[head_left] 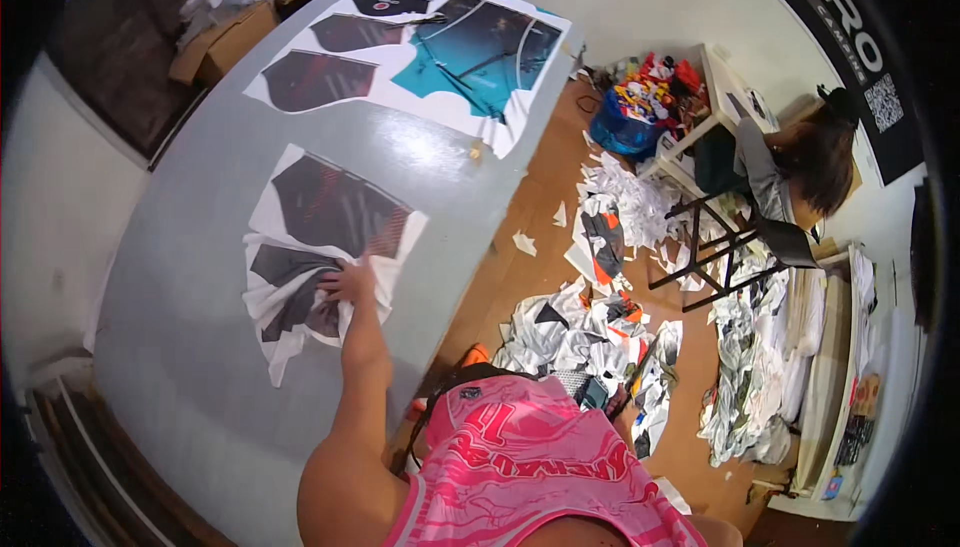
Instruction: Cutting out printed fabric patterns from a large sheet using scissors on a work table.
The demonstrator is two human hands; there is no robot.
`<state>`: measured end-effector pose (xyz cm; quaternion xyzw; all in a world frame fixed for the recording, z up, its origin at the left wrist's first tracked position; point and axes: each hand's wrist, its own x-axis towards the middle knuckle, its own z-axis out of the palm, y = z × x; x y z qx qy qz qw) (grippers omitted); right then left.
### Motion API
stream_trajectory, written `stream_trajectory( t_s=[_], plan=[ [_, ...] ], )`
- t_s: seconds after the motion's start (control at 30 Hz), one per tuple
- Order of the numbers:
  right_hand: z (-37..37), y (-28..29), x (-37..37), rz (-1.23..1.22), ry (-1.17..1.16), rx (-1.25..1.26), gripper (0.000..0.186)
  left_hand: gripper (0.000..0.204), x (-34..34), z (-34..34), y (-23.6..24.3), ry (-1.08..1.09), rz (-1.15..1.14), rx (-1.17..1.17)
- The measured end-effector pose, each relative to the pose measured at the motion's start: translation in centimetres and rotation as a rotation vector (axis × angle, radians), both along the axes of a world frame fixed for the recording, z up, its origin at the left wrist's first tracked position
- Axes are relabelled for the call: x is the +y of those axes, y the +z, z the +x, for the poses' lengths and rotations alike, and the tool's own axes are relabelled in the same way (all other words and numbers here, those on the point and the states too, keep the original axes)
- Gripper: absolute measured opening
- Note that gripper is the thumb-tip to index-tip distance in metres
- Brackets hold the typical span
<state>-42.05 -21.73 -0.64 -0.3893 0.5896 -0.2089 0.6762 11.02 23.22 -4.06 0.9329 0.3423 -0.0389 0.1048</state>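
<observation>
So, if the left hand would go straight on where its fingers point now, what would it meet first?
The left hand would probably meet the bunched folds of the cloth it touches; how high they rise is unclear. Beyond lies the table.

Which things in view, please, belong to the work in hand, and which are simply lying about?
In the work:
- partly bunched dark-and-white fabric, under the left hand
- grey table
- probably the turquoise-and-dark printed sheet

Apparently lying about:
- fabric pile on the floor
- blue bag
- cardboard box
</observation>
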Motion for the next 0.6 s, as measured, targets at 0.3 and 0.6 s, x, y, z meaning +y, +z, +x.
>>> stream_trajectory(
  t_s=[0.3,0.6],
  plan=[
    [9.3,0.6,-5.3,-0.137,0.155,0.019,0.039,0.022,6.4,-16.7,-4.3,-0.429,-0.033,-0.364],
    [18.1,-2.1,-5.7,-0.015,0.382,0.059,0.036,0.037,-2.6,-37.7,-1.2,-0.125,-0.507,0.476]
  ],
)
